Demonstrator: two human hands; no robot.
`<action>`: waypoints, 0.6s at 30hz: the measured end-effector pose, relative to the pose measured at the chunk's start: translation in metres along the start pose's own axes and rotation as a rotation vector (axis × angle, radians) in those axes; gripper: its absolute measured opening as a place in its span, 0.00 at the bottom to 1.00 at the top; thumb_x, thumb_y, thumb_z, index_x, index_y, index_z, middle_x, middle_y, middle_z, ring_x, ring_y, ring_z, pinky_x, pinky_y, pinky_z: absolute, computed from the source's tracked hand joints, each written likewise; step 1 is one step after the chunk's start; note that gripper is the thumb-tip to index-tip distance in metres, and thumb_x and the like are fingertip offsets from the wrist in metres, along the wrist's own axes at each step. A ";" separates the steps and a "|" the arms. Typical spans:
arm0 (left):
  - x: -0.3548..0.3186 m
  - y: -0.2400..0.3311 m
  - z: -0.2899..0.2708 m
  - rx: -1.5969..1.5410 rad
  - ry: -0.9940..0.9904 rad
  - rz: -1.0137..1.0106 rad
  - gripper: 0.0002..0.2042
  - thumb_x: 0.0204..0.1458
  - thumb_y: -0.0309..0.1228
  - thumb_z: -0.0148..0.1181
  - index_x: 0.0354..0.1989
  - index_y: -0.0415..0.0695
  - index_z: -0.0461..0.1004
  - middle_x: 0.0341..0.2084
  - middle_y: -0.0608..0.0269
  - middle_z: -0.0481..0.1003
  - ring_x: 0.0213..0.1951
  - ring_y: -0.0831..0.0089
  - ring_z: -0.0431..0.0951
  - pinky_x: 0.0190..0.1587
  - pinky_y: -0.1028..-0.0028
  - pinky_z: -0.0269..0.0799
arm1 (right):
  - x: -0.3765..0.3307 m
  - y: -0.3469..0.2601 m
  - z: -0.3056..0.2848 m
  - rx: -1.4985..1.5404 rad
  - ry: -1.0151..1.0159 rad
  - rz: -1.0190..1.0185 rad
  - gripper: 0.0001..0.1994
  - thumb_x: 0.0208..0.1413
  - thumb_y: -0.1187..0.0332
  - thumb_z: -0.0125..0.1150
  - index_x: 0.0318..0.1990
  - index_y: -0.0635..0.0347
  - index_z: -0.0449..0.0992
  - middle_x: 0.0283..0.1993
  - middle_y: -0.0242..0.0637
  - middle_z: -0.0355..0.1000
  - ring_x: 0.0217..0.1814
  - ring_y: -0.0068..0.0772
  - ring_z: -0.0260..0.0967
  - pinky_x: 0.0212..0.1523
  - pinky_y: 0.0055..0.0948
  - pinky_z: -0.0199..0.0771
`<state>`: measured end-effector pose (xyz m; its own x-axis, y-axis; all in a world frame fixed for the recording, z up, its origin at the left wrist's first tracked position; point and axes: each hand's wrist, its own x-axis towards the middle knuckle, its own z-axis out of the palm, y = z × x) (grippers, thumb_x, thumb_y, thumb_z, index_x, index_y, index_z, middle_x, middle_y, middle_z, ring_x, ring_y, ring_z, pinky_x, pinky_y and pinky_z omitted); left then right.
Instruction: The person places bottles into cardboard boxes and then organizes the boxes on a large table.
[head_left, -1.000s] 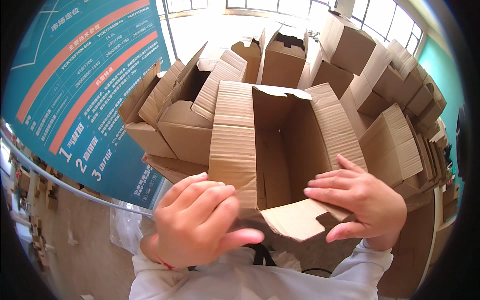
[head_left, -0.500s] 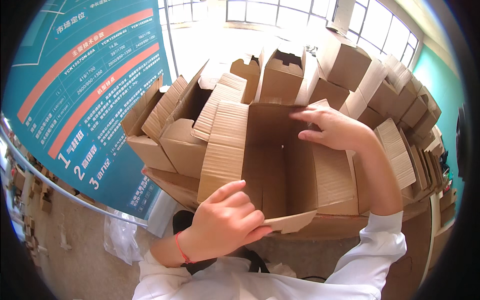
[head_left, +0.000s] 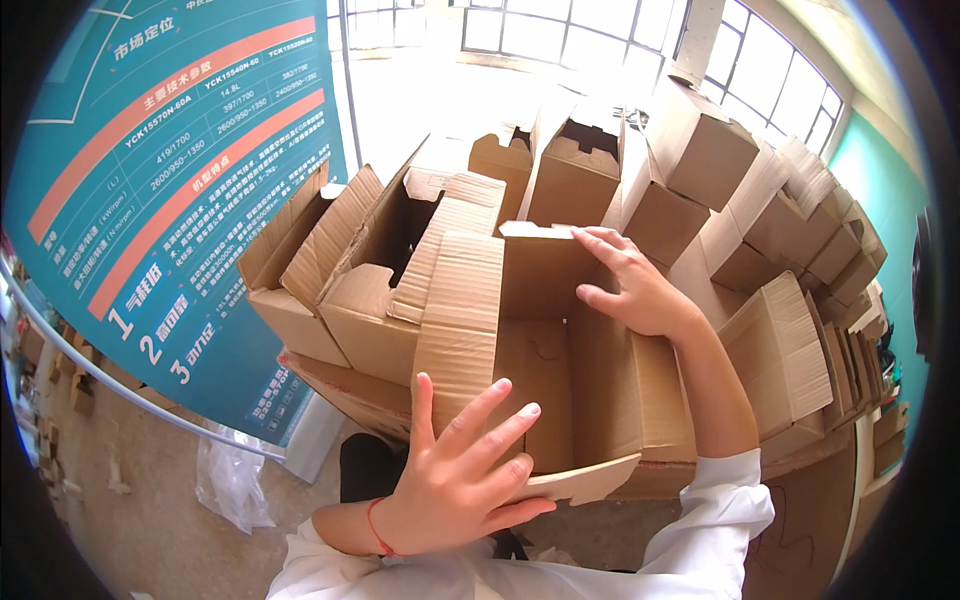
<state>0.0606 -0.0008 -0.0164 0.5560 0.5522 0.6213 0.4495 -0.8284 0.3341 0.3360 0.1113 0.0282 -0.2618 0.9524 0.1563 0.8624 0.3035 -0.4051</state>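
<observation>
In front of me an open-topped brown cardboard box (head_left: 545,400) shows its inside, with its flaps folded outward. Its long left flap (head_left: 458,320) leans against the box beside it. My left hand (head_left: 460,475) is over the near left corner, fingers spread and nothing in them, thumb by the near flap (head_left: 575,482). At the far right corner my right hand (head_left: 640,285) lies on the rim, its fingers stretched toward the far flap (head_left: 535,231) and its thumb apart over the opening.
More open cardboard boxes (head_left: 375,310) stand close on the left. Several boxes (head_left: 700,150) are stacked behind and to the right. A teal printed banner (head_left: 180,230) rises at the left, with a clear plastic bag (head_left: 235,480) on the floor below it.
My left hand has spread its fingers. My right hand has shifted slightly down and left along the rim, and the far flap's edge now shows beside its fingertips.
</observation>
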 end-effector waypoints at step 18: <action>-0.005 0.001 0.000 0.049 -0.012 0.035 0.13 0.39 0.44 0.72 0.24 0.53 0.75 0.41 0.73 0.78 0.56 0.66 0.71 0.67 0.35 0.32 | -0.006 0.014 0.013 0.046 0.121 0.033 0.26 0.60 0.55 0.49 0.63 0.58 0.64 0.69 0.46 0.57 0.72 0.49 0.50 0.70 0.41 0.48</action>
<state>0.0581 -0.0041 -0.0195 0.5802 0.5241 0.6234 0.4632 -0.8419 0.2767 0.3437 0.1103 0.0100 -0.1771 0.9523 0.2484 0.8484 0.2756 -0.4520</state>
